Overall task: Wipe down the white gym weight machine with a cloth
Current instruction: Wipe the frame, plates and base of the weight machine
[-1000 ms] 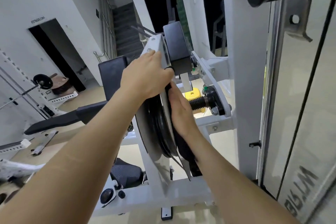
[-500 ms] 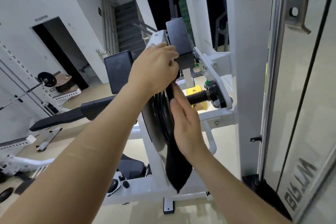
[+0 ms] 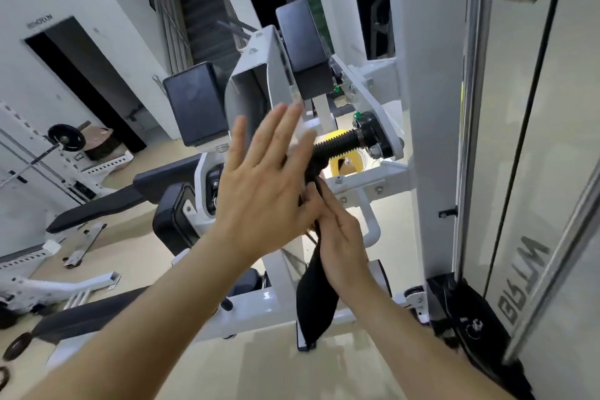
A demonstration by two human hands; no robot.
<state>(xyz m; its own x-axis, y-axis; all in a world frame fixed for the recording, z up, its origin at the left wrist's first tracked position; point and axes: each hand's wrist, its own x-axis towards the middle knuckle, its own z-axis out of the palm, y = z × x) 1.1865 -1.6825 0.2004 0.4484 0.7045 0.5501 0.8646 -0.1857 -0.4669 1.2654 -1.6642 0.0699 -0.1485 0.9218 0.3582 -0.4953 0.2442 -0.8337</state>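
Observation:
The white gym weight machine (image 3: 253,81) stands straight ahead, with a white cam arm, black pads (image 3: 302,49) and a black threaded bolt (image 3: 337,144). My left hand (image 3: 259,185) is lifted in front of the cam arm, fingers straight and spread, holding nothing. Just to its right, my right hand (image 3: 344,243) holds a black cloth (image 3: 313,308) near its top edge. The rest of the cloth hangs down in front of the machine's lower white beam. My hands hide the black disc behind them.
A thick white upright post (image 3: 428,107) and the translucent weight-stack guard (image 3: 535,172) stand close on the right. A black bench (image 3: 97,204), a barbell with a plate (image 3: 66,138) and loose white frame parts lie on the left floor. Stairs (image 3: 207,26) rise behind.
My left hand has let go of the cam arm's top and opened flat. My right hand has drawn the cloth down and away from the disc. The view moved closer.

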